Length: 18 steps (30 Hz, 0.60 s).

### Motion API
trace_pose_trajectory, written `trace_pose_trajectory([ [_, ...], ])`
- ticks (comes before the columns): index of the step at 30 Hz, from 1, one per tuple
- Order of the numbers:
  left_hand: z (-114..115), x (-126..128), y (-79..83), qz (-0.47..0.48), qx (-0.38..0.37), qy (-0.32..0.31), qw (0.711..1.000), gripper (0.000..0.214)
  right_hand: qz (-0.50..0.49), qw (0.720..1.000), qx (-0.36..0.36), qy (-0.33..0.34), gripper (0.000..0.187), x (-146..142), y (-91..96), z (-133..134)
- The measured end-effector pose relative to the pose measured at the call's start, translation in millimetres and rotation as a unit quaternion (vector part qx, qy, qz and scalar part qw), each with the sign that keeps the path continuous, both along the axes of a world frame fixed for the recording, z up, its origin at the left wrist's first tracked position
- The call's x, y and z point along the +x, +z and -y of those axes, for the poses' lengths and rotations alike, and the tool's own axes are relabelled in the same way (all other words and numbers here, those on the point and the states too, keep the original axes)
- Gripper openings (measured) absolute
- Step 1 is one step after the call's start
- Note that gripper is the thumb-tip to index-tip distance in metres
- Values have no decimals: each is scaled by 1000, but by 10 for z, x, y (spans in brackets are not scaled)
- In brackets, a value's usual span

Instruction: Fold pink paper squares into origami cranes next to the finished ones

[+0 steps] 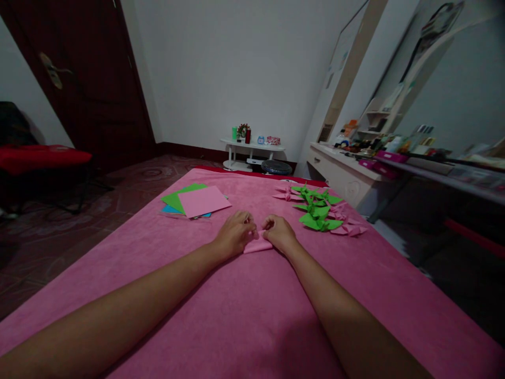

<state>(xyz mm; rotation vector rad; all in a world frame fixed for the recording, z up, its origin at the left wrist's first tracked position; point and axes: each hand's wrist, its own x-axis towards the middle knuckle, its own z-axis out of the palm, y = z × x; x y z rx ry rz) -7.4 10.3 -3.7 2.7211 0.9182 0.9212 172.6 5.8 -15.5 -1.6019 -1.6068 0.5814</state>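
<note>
The paper (pixel 258 245) is pink and already folded, with a nearly straight near edge. It lies on the pink cloth (pixel 236 310), between the left hand (pixel 235 232) and the right hand (pixel 281 234).

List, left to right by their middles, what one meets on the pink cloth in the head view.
Stack of coloured paper, left hand, folded pink paper, right hand, green folded-paper figures.

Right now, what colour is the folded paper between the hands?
The paper is pink; see the head view.
</note>
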Motion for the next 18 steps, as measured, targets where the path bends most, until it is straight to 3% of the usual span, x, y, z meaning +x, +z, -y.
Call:
trace_pose_trajectory([
  [5, -43, 7, -15, -32, -45, -90, 994, 20, -8, 999, -22, 23, 14, 20, -17, -3],
  [11, -104, -58, -34, 21, -131, -115, 984, 21, -14, 998, -38, 45, 17, 45, -29, -41],
  [18, -178, -159, 48, 26, -242, -184, 952, 15, -21, 997, -43, 55, 17, 64, -24, -50],
])
